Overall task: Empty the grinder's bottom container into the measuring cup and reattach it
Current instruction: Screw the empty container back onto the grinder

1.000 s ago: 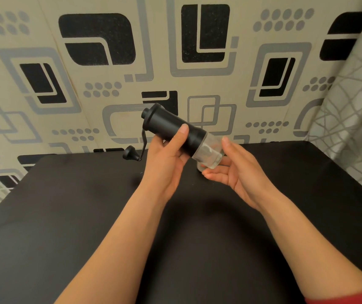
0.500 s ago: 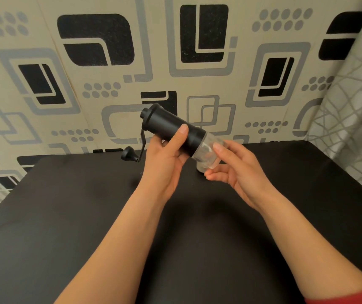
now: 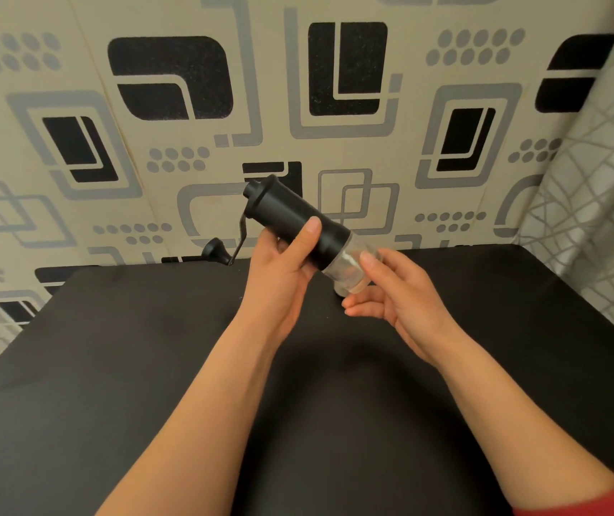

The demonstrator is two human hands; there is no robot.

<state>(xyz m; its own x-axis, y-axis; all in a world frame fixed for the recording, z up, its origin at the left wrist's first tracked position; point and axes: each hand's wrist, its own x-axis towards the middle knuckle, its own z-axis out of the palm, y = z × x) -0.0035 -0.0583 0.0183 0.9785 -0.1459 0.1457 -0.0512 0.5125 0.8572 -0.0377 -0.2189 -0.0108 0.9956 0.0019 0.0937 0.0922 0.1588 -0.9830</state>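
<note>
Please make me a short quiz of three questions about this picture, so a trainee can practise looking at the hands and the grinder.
1. Fill in: the crank handle hangs from the grinder's ___ end.
2. True or false: the left hand grips the grinder's black body.
3. The right hand touches: A the crank handle, B the clear bottom container, C nothing.
Key: 1 upper; 2 true; 3 B.

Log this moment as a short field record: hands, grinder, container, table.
left hand: grips the black grinder, tilted, top end up-left
right hand: thumb on the clear bottom container, fingers beneath it
bottom container: attached to the grinder
crank: hangs from the top end
table: black, below both hands
measuring cup: not in view
</note>
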